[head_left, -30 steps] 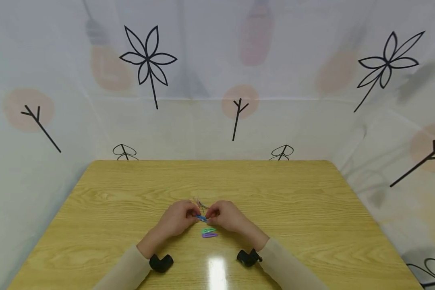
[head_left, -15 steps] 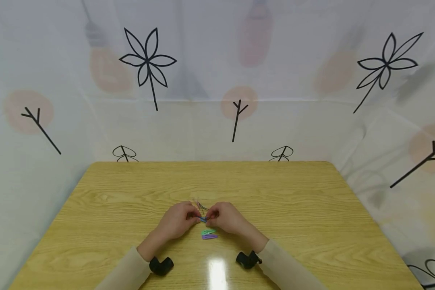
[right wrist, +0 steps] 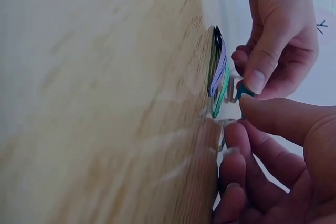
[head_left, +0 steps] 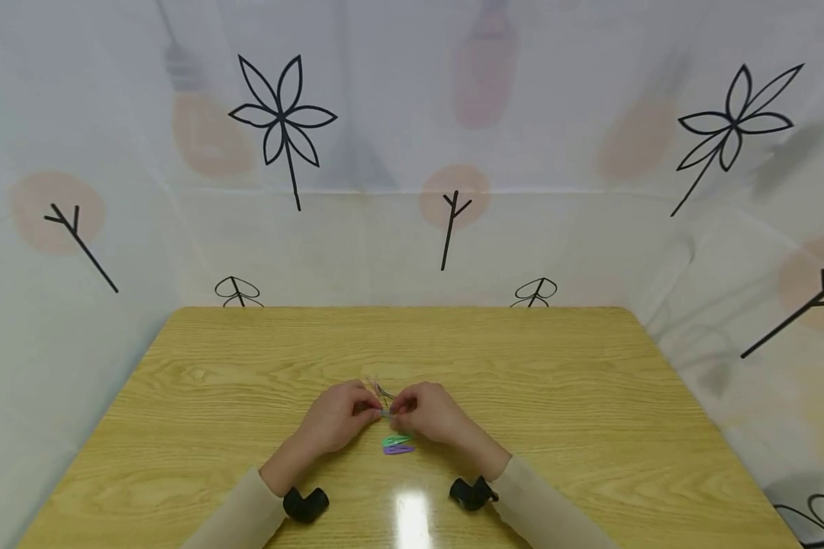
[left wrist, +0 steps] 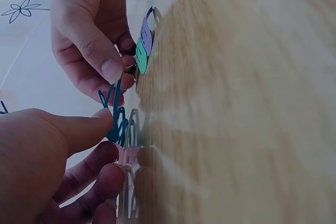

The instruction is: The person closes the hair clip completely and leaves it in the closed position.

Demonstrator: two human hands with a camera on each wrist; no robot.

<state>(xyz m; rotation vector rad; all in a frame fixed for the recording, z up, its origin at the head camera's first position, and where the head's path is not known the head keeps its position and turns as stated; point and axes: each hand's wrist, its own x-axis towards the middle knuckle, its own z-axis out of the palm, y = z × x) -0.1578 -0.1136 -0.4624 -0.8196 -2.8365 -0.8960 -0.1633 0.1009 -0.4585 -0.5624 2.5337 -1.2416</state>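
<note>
A blue snap hair clip [head_left: 386,413] is held between both hands above the table. My left hand [head_left: 339,414] pinches one end between thumb and fingers, and my right hand [head_left: 429,413] pinches the other. In the left wrist view the clip [left wrist: 111,135] looks teal, its narrow parts standing apart. Fingers cover much of the clip [right wrist: 243,91] in the right wrist view. Nearer the camera, a green clip [head_left: 396,440] and a purple clip [head_left: 399,450] lie side by side on the table.
Just beyond the hands lie several thin clips [head_left: 385,393], partly hidden, some pinkish and some dark. The wooden table [head_left: 522,366] meets a patterned cloth backdrop [head_left: 384,252] behind and at both sides. Black devices [head_left: 306,505] sit at the wrists.
The blue clip has turned between the fingers and shows less. My left hand's fingertips have shifted slightly right, closer to my right hand. The green and purple clips have stayed on the table.
</note>
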